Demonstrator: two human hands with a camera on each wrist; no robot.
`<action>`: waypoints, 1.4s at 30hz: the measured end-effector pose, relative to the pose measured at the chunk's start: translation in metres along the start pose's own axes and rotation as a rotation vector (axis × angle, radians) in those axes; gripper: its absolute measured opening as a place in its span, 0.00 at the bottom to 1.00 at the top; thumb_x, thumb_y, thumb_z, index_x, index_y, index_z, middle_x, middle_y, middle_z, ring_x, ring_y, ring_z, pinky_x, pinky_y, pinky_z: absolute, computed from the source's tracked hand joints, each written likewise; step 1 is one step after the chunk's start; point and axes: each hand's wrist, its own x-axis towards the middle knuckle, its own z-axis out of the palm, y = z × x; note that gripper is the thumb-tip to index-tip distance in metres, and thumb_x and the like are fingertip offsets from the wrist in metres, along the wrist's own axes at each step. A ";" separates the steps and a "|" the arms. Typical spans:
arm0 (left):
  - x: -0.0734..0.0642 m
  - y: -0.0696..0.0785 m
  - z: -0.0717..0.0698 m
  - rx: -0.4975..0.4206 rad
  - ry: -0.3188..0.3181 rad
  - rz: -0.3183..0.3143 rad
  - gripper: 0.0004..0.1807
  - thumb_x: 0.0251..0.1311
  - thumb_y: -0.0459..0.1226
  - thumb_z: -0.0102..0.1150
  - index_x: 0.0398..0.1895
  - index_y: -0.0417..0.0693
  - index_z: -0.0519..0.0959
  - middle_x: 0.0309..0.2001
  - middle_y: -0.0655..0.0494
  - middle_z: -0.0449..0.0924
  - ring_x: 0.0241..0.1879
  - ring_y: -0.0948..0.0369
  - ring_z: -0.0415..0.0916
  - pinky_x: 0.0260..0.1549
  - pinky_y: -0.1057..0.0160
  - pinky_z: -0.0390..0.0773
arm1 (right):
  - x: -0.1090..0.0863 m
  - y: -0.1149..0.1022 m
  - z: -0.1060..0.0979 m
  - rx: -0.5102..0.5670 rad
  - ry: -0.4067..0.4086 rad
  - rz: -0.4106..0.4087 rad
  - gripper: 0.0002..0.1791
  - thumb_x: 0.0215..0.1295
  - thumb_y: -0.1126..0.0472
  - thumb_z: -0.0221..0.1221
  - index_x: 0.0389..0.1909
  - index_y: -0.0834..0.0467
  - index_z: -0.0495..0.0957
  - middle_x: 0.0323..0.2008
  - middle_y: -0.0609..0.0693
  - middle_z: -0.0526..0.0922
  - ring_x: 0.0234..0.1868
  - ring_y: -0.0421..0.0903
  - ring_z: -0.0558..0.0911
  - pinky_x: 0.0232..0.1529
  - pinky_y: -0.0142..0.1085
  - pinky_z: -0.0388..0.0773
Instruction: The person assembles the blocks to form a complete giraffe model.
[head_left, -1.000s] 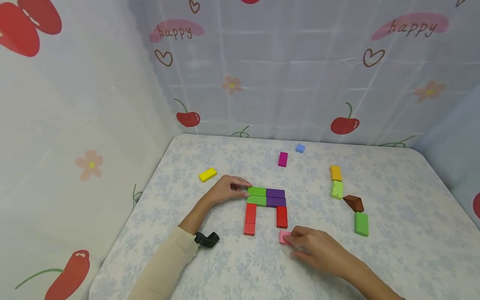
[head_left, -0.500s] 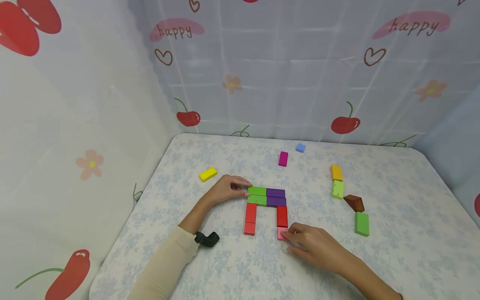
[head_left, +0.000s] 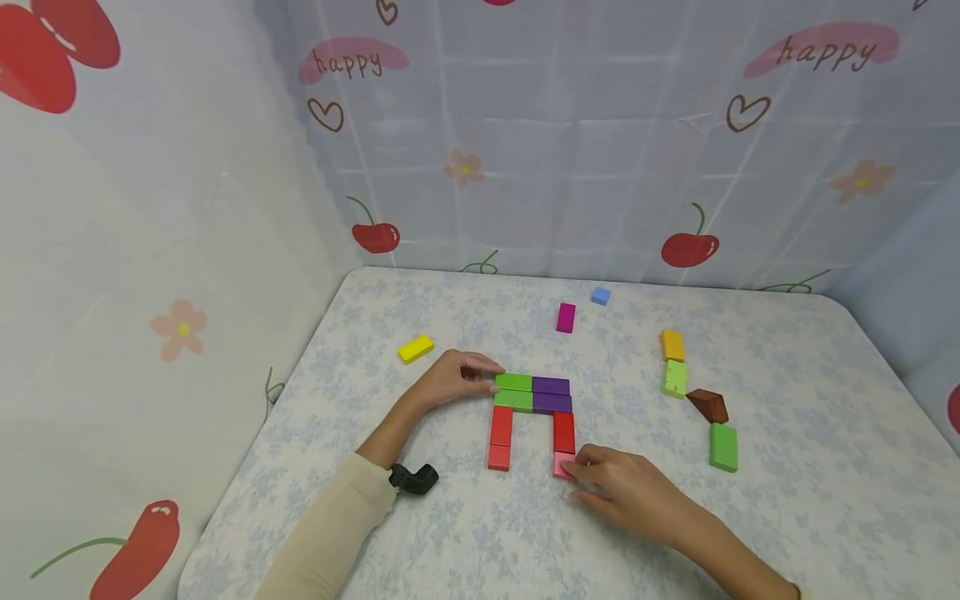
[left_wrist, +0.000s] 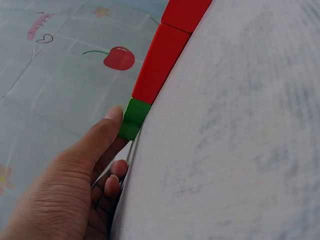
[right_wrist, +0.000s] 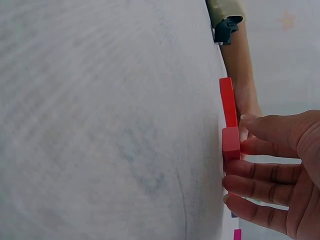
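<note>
On the table lies a flat arch of blocks: two green blocks (head_left: 514, 382) and two purple blocks (head_left: 551, 387) across the top, red blocks (head_left: 500, 427) down the left side and a red block (head_left: 564, 432) on the right. At the left end, my left hand (head_left: 454, 379) pinches a green block (left_wrist: 134, 119) with thumb and index finger. A pink block (head_left: 561, 464) sits right at the near end of the right red block. My right hand (head_left: 632, 492) presses a fingertip on it; in the right wrist view the fingers reach out fairly straight, with the thumb (right_wrist: 270, 127) raised apart.
A yellow block (head_left: 416, 349) lies behind the left arm. Magenta (head_left: 566, 317) and blue (head_left: 601, 296) blocks lie at the back. To the right are an orange block (head_left: 672, 345), a light green block (head_left: 674, 379), a brown wedge (head_left: 707, 406) and another green block (head_left: 723, 447).
The pink block has slid away from me and slightly left, up to the right red block, with my right fingertip on it. My left hand has stayed in place.
</note>
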 end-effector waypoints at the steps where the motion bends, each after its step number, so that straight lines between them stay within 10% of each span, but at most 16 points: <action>1: 0.000 0.000 0.000 0.002 0.001 -0.002 0.17 0.58 0.37 0.75 0.52 0.52 0.88 0.50 0.60 0.86 0.29 0.62 0.69 0.30 0.67 0.71 | 0.000 0.000 0.000 0.000 -0.002 0.002 0.21 0.63 0.54 0.71 0.54 0.57 0.86 0.43 0.44 0.83 0.36 0.35 0.76 0.37 0.32 0.80; 25: 0.001 -0.001 0.001 -0.012 0.009 -0.005 0.18 0.57 0.36 0.75 0.52 0.51 0.88 0.49 0.58 0.86 0.30 0.62 0.69 0.30 0.67 0.69 | -0.001 0.001 -0.003 0.004 0.025 0.014 0.18 0.64 0.56 0.70 0.54 0.56 0.87 0.43 0.44 0.83 0.37 0.35 0.77 0.38 0.32 0.80; 42: -0.005 0.029 -0.001 -0.061 0.005 -0.003 0.17 0.58 0.28 0.72 0.52 0.37 0.86 0.49 0.45 0.86 0.29 0.61 0.67 0.29 0.67 0.68 | -0.002 0.067 -0.083 0.011 0.281 0.252 0.22 0.58 0.61 0.74 0.54 0.59 0.85 0.51 0.58 0.85 0.46 0.57 0.85 0.40 0.49 0.84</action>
